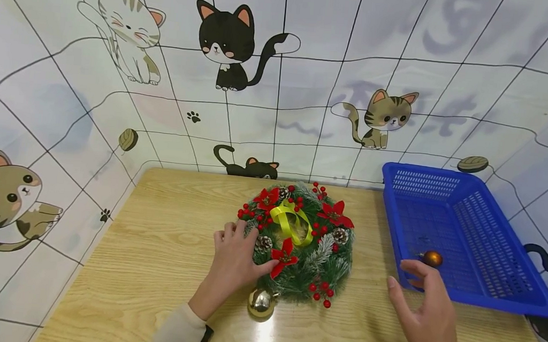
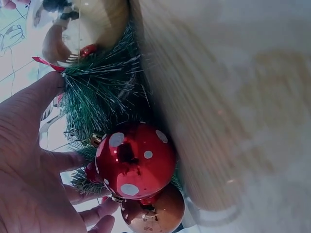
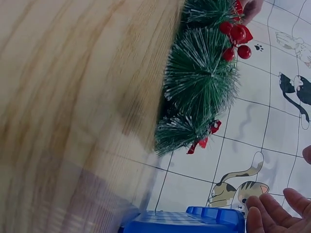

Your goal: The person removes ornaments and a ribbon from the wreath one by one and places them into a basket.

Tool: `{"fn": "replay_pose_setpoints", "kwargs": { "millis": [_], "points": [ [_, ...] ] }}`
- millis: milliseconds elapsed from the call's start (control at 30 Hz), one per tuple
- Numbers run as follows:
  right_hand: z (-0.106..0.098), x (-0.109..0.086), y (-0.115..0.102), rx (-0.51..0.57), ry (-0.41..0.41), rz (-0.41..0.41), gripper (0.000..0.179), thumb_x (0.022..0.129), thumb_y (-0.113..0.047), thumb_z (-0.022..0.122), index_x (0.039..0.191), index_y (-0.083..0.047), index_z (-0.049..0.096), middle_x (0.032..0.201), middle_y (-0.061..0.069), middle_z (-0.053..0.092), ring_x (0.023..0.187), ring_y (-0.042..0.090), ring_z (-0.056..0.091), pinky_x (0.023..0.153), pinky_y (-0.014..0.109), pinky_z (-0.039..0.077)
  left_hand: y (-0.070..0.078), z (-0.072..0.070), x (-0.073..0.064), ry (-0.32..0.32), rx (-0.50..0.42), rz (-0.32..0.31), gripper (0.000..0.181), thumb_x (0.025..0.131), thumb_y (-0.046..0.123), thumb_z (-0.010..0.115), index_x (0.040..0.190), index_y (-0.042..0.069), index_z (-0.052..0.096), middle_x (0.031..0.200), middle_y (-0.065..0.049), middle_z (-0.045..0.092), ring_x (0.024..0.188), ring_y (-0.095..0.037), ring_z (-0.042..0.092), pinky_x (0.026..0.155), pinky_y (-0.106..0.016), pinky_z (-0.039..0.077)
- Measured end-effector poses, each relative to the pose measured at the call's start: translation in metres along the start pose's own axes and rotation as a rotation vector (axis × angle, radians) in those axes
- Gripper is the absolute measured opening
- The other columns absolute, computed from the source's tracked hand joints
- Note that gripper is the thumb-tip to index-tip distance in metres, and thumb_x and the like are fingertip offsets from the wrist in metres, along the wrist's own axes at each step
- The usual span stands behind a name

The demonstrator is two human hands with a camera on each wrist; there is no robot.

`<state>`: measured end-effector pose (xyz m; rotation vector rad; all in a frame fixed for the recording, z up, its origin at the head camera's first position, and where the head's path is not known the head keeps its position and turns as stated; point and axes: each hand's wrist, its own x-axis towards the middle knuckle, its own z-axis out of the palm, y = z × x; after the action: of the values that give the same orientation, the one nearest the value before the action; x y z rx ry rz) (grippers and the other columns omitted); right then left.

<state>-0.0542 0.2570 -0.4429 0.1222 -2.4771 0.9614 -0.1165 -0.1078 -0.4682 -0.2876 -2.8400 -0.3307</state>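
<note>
A green Christmas wreath (image 1: pixel 315 255) with red poinsettias, berries, pinecones and a yellow ribbon (image 1: pixel 293 229) lies on the wooden table. My left hand (image 1: pixel 233 259) rests on its left side, thumb spread near the front poinsettia (image 1: pixel 284 258). A gold ball ornament (image 1: pixel 261 302) sits at the wreath's front edge. The left wrist view shows a red ball with white dots (image 2: pixel 136 160) and a copper ball (image 2: pixel 153 211) along its side, by my extended fingers. My right hand (image 1: pixel 429 317), fingers loosely bent and holding nothing, hovers at the basket's near left corner, close to an orange-copper ball (image 1: pixel 433 258).
The blue plastic basket (image 1: pixel 491 301) stands at the table's right side, with the orange-copper ball inside. Behind the wooden table (image 1: pixel 169 211) hangs a white cat-patterned backdrop (image 1: pixel 304 87), which also runs along both sides.
</note>
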Motion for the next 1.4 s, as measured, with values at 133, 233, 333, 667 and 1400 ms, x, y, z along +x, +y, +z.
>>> {"fn": "replay_pose_setpoints", "kwargs": {
  "millis": [133, 233, 333, 667, 1400],
  "points": [
    [0.003, -0.001, -0.001, 0.020, -0.007, -0.010, 0.047, 0.098, -0.012, 0.081, 0.140, -0.004, 0.062, 0.130, 0.008, 0.069, 0.111, 0.006, 0.059, 0.095, 0.008, 0.038, 0.003, -0.001, 0.000, 0.013, 0.009, -0.002, 0.071, 0.081, 0.072, 0.084, 0.113, 0.010, 0.073, 0.126, -0.018, 0.061, 0.125, -0.045, 0.051, 0.087, -0.054, 0.040],
    [0.005, -0.003, -0.001, 0.021, -0.017, -0.003, 0.048, 0.098, -0.013, 0.082, 0.141, -0.006, 0.062, 0.130, 0.008, 0.069, 0.109, 0.006, 0.060, 0.094, 0.010, 0.039, 0.006, -0.001, -0.001, 0.027, 0.020, -0.003, 0.070, 0.081, 0.072, 0.084, 0.110, 0.009, 0.073, 0.125, -0.018, 0.062, 0.129, -0.046, 0.051, 0.088, -0.055, 0.041],
    [0.006, -0.006, -0.002, 0.017, -0.032, 0.007, 0.048, 0.098, -0.015, 0.082, 0.142, -0.007, 0.062, 0.131, 0.007, 0.069, 0.108, 0.011, 0.060, 0.093, 0.017, 0.041, 0.009, -0.001, -0.002, 0.041, 0.029, -0.006, 0.070, 0.081, 0.073, 0.084, 0.106, 0.009, 0.072, 0.124, -0.019, 0.062, 0.129, -0.046, 0.052, 0.088, -0.056, 0.042],
    [0.014, -0.014, -0.004, 0.022, -0.084, -0.006, 0.046, 0.100, -0.015, 0.081, 0.140, -0.004, 0.061, 0.125, 0.006, 0.071, 0.103, 0.019, 0.061, 0.090, 0.023, 0.045, 0.013, 0.005, -0.004, 0.076, 0.073, -0.021, 0.072, 0.081, 0.079, 0.080, 0.101, 0.010, 0.072, 0.117, -0.018, 0.062, 0.118, -0.042, 0.056, 0.085, -0.053, 0.044],
    [0.020, -0.021, -0.010, 0.011, -0.136, -0.004, 0.044, 0.101, -0.019, 0.080, 0.139, -0.007, 0.061, 0.127, 0.005, 0.069, 0.101, 0.027, 0.066, 0.087, 0.021, 0.048, 0.039, -0.003, -0.001, -0.002, 0.274, -0.056, 0.079, 0.086, 0.088, 0.065, 0.074, 0.011, 0.056, 0.101, -0.016, 0.064, 0.095, -0.035, 0.061, 0.083, -0.051, 0.045]
  ]
}}
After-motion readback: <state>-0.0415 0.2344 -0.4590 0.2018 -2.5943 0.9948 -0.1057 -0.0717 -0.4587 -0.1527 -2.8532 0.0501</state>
